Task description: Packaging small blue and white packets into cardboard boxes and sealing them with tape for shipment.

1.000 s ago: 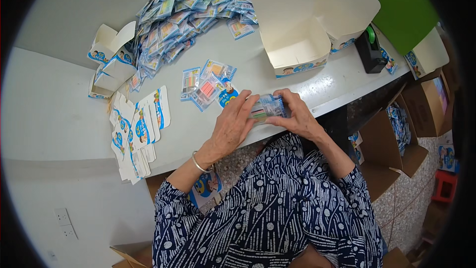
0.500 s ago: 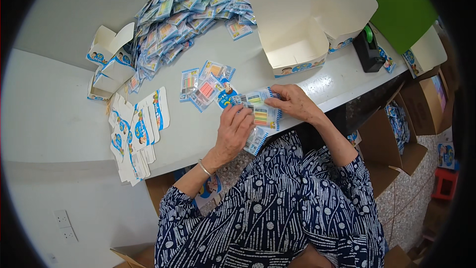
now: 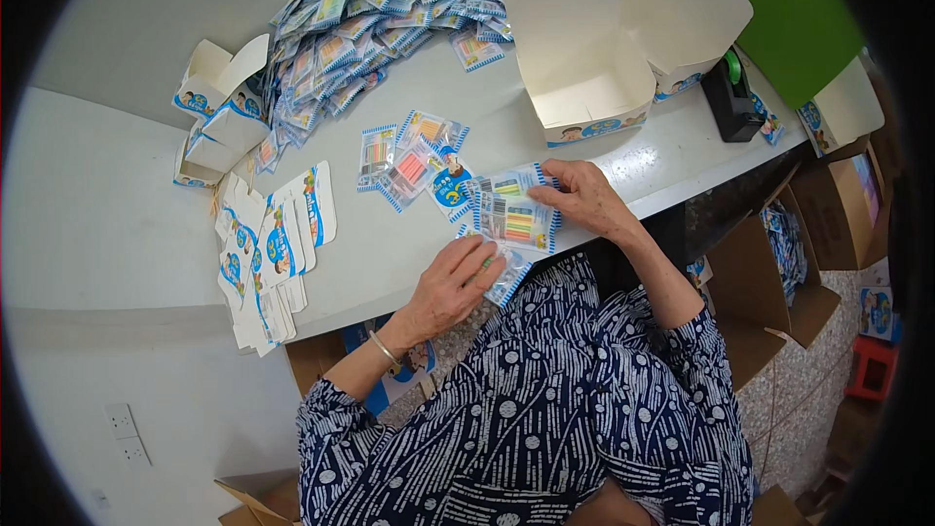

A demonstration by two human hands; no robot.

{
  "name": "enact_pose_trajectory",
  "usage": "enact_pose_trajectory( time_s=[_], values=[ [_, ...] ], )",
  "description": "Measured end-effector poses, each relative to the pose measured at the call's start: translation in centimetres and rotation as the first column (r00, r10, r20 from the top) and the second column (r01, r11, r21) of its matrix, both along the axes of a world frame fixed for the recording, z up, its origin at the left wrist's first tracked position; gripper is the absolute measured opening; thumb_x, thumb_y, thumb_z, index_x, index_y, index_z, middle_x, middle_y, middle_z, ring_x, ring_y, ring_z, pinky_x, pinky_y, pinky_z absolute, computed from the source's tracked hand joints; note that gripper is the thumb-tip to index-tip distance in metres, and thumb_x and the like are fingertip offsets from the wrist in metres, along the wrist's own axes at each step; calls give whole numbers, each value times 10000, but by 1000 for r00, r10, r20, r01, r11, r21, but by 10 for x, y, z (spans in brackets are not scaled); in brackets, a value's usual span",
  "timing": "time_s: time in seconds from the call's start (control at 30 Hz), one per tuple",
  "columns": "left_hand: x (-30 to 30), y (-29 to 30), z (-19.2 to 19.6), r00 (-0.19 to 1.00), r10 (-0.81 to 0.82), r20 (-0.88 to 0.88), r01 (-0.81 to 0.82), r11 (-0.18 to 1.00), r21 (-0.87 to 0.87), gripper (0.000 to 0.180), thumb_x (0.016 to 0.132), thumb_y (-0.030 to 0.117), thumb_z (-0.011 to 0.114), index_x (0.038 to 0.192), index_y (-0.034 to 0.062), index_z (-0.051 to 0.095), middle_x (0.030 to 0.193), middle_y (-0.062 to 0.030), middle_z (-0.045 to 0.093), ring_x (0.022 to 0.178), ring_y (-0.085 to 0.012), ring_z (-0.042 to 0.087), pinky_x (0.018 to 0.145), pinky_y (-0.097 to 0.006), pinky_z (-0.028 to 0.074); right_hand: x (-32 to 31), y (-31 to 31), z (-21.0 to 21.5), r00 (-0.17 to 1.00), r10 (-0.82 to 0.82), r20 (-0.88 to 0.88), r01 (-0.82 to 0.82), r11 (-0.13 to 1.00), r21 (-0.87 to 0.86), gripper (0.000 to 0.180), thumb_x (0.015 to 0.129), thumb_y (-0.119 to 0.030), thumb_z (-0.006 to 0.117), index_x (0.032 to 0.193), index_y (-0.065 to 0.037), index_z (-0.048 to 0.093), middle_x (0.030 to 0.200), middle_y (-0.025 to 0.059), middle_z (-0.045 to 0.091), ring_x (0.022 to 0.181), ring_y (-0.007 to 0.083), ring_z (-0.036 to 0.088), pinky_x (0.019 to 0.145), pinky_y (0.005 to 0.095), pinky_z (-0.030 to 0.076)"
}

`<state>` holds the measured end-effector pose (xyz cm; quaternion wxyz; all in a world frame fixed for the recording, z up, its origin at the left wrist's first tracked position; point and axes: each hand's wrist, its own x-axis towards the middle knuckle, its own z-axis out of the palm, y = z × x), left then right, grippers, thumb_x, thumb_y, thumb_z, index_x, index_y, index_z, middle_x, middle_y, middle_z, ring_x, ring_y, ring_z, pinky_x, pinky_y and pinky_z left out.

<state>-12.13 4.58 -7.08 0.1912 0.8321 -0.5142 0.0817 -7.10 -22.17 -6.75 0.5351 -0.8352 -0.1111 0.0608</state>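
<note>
1. front packet (image 3: pixel 518 222): over the near edge of the table (image 3: pixel 380 258), between the two hands, overlapping the upper packet (image 3: pixel 506 181). its long axis runs roughly left to right, dipping slightly at the right end; the coloured sticks inside lie along it.
2. right hand (image 3: pixel 587 198): the nearer one to the front packet, which lies just below and to the left of its thumb tip. thumb and forefinger are clamped on the right end of the upper packet; the fingers beneath are hidden. the upper packet's long axis also runs left to right, rising toward this hand.
3. left hand (image 3: pixel 451 282): below and to the left of the front packet, fingers curled together over the lower packet (image 3: pixel 512 279), seemingly gripping it; the thumb's hold cannot be told. the lower packet sticks out to the right of the fingertips, slanting down to the right past the table edge, partly covered.
4. beyond the left fingertips, a round-faced card (image 3: pixel 451 193) lies just left of the front packet, with loose packets (image 3: pixel 409 170) farther left.
5. the open box (image 3: pixel 589 78) stands well apart, beyond the right hand.
</note>
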Motion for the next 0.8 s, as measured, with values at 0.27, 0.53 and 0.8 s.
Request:
enact_pose_trajectory(
  time_s=[0.27,0.53,0.8],
  values=[
    [16,-44,2,971,179,157,-162,980,-113,600,714,54,685,1282,4,498,1291,-161,511,1179,-367,504,963,-466,456,2,0,-6,999,-12,-50,11,1000,-21,299,849,-247,643,771,34,574,589,32,483,565,89,405,508,274,331],
    [33,-45,-1,992,124,26,-122,990,-66,613,718,62,698,1293,19,486,1273,-170,513,1175,-374,511,979,-440,453,7,-1,-9,991,13,-135,5,991,133,324,853,-257,613,696,21,555,551,95,506,499,164,514,500,326,395],
    [44,-30,23,905,190,-380,-314,902,-296,325,832,-49,587,1152,4,591,1206,-142,573,1074,-362,592,891,-362,498,10,-7,-16,981,69,-181,-43,988,146,242,915,-195,590,905,38,653,711,-22,590,648,32,482,585,219,388]
  ],
)
